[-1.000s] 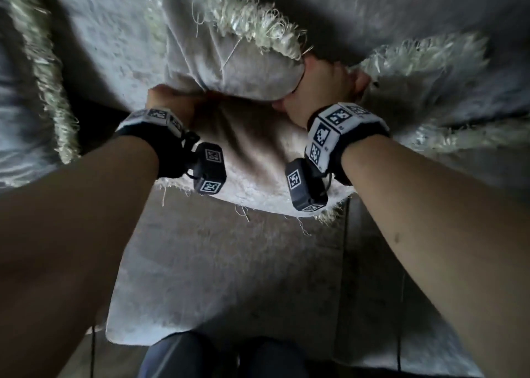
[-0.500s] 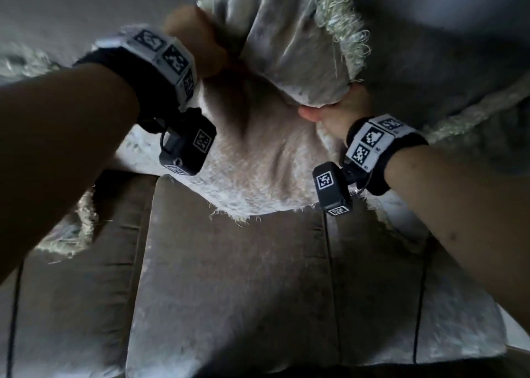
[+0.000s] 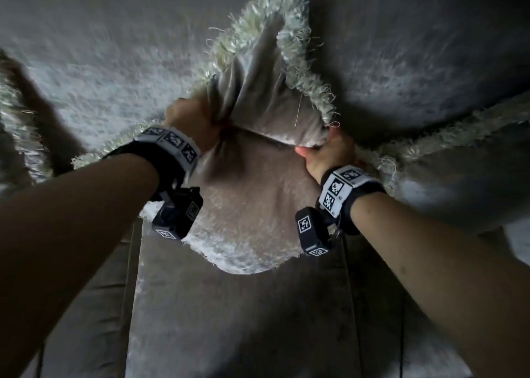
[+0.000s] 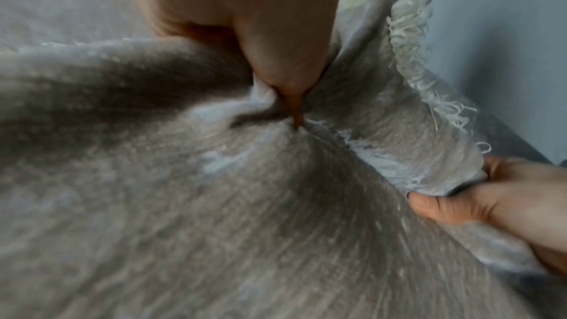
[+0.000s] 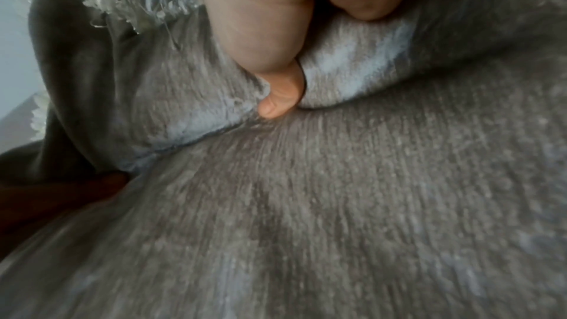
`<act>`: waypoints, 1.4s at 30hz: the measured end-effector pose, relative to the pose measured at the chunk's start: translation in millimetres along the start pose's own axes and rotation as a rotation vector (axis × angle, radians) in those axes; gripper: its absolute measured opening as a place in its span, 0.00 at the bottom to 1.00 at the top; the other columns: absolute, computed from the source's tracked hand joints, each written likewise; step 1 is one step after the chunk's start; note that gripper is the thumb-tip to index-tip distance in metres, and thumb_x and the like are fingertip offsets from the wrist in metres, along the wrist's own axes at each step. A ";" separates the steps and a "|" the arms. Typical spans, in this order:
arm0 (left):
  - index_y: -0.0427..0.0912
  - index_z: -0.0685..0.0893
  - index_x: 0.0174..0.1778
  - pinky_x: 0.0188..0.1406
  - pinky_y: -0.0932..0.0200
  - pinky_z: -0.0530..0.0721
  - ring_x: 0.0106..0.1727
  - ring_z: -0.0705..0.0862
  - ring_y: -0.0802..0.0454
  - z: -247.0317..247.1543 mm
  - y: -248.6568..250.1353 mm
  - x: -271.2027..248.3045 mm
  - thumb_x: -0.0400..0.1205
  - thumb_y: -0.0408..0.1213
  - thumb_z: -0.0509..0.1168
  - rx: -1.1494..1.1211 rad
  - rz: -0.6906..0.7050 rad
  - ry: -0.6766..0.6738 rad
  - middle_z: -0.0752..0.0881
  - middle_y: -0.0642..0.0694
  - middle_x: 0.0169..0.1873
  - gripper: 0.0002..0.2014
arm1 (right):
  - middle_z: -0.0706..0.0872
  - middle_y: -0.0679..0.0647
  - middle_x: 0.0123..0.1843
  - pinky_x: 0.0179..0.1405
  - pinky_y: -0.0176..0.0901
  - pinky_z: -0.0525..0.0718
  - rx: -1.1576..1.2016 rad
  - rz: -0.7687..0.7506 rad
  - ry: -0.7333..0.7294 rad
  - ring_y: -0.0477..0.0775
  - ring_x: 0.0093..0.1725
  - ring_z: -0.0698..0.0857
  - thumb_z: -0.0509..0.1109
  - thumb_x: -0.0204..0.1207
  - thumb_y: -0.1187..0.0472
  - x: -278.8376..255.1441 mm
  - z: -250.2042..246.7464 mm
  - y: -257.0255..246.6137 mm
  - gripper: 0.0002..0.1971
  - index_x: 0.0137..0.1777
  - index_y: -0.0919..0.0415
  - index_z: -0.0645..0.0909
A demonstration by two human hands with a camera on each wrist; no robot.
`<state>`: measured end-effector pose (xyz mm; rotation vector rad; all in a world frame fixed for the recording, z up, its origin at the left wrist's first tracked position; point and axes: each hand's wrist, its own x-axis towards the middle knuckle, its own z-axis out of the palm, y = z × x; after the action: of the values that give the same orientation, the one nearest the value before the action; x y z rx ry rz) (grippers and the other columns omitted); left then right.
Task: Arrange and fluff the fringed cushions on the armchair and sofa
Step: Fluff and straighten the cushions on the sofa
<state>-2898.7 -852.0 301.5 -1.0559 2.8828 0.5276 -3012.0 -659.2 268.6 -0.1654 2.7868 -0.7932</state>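
Observation:
A grey plush cushion [image 3: 252, 205] with a pale fringe [image 3: 298, 56] hangs in the air in front of the sofa back. My left hand [image 3: 195, 122] grips its gathered fabric at the upper left. My right hand [image 3: 329, 151] pinches the same folded corner at the upper right. Between the hands the corner stands up in a crumpled peak. The left wrist view shows the cushion [image 4: 214, 203], my left hand [image 4: 285, 81] dug into a pleat, and the right hand [image 4: 490, 198] further off. My right hand's thumb [image 5: 276, 101] presses into the cushion [image 5: 337, 203].
Another fringed cushion [image 3: 447, 159] leans at the right against the sofa back [image 3: 415, 47]. A third fringed cushion [image 3: 71, 90] lies at the left. The seat cushion [image 3: 238, 320] is below my arms, with seams running either side.
The left hand has come down and toward the middle, level with the right hand. The cushion's top corner now stands up between both hands, and the view has shifted.

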 end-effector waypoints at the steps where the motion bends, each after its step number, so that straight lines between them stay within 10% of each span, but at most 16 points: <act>1: 0.31 0.79 0.60 0.49 0.42 0.80 0.52 0.83 0.25 -12.0 3.8 6.7 0.79 0.54 0.65 0.017 0.037 0.021 0.85 0.25 0.50 0.27 | 0.85 0.58 0.63 0.64 0.45 0.78 0.037 0.004 0.018 0.58 0.64 0.83 0.83 0.64 0.52 5.2 -5.2 -6.1 0.26 0.61 0.57 0.81; 7: 0.31 0.81 0.44 0.44 0.43 0.79 0.46 0.85 0.26 -73.6 14.3 24.8 0.80 0.54 0.65 0.010 0.144 0.147 0.86 0.25 0.41 0.23 | 0.77 0.61 0.69 0.75 0.56 0.71 0.148 -0.034 0.174 0.60 0.73 0.74 0.84 0.63 0.51 19.4 -42.7 -43.7 0.37 0.71 0.58 0.74; 13: 0.33 0.84 0.52 0.42 0.47 0.81 0.45 0.85 0.34 -23.0 2.9 16.9 0.77 0.66 0.53 0.144 0.111 0.058 0.86 0.34 0.41 0.36 | 0.64 0.54 0.80 0.76 0.59 0.65 -0.152 -0.038 -0.090 0.61 0.79 0.64 0.83 0.60 0.41 38.6 -26.4 -21.1 0.53 0.80 0.54 0.59; 25: 0.41 0.60 0.73 0.67 0.33 0.75 0.70 0.67 0.37 -57.8 2.2 -22.8 0.53 0.73 0.74 -0.029 -0.208 0.084 0.67 0.38 0.68 0.60 | 0.49 0.53 0.86 0.80 0.70 0.58 0.008 -0.114 -0.162 0.58 0.85 0.48 0.89 0.45 0.45 10.0 -74.8 -19.3 0.72 0.84 0.46 0.43; 30: 0.43 0.49 0.82 0.75 0.20 0.51 0.83 0.55 0.39 -22.1 -4.2 -4.5 0.39 0.73 0.76 0.170 -0.215 -0.185 0.56 0.42 0.81 0.78 | 0.36 0.51 0.86 0.80 0.68 0.36 -0.379 -0.160 -0.423 0.58 0.86 0.40 0.85 0.41 0.33 20.5 -54.8 -6.3 0.81 0.83 0.52 0.29; 36: 0.46 0.69 0.77 0.67 0.37 0.79 0.66 0.80 0.34 38.6 -18.0 -7.0 0.40 0.76 0.73 0.239 -0.171 -0.237 0.80 0.37 0.67 0.68 | 0.72 0.56 0.78 0.77 0.52 0.69 -0.289 -0.046 -0.303 0.61 0.77 0.72 0.88 0.53 0.47 4.5 -9.2 27.1 0.57 0.81 0.57 0.61; 39: 0.44 0.75 0.73 0.62 0.45 0.83 0.64 0.83 0.37 13.8 -6.1 -25.0 0.56 0.62 0.81 0.201 -0.178 -0.251 0.84 0.39 0.62 0.50 | 0.88 0.54 0.56 0.51 0.35 0.77 -0.228 0.032 -0.313 0.56 0.56 0.85 0.86 0.62 0.56 -7.9 -30.2 13.3 0.20 0.50 0.58 0.83; 42: 0.37 0.81 0.64 0.55 0.50 0.83 0.60 0.85 0.38 -37.5 8.2 -31.4 0.55 0.60 0.82 0.180 -0.214 -0.219 0.87 0.38 0.50 0.45 | 0.82 0.46 0.36 0.48 0.33 0.77 -0.157 -0.020 -0.287 0.50 0.48 0.84 0.87 0.59 0.57 -17.1 -66.1 -11.0 0.21 0.28 0.52 0.73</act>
<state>-2876.3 -838.7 343.6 -1.1766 2.5350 0.3404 -3012.1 -632.3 332.3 -0.3090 2.5751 -0.5078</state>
